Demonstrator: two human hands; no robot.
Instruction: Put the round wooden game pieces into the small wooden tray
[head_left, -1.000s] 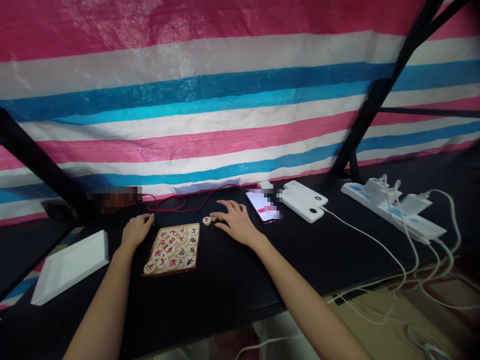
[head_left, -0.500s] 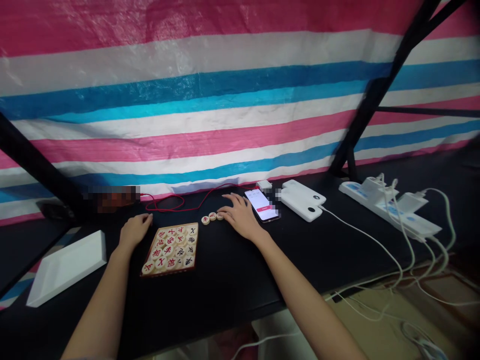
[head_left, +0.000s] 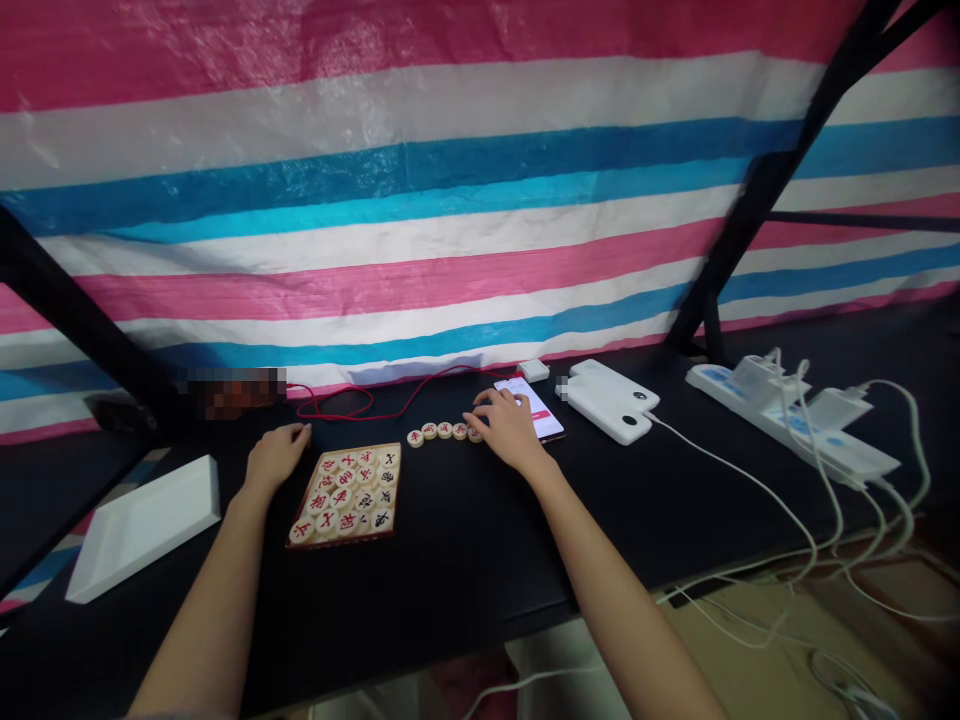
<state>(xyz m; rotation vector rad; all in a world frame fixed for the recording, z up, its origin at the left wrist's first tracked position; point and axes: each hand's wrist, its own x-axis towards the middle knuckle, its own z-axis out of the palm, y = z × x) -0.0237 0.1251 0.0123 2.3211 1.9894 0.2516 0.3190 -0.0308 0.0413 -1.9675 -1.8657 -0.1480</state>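
The right hand (head_left: 508, 428) has slid rightward, uncovering more pieces (head_left: 445, 431), its fingers spread and released at the row's end. Five pale, round, red-marked pieces show in an arc on the black tabletop (head_left: 457, 560). The left hand (head_left: 276, 458) curls loosely; its grip is unclear.

The right hand (head_left: 506, 428) reaches over one end of a row of round pieces (head_left: 445, 431). The left hand (head_left: 276, 458) lies near a piece-filled box (head_left: 341, 542).
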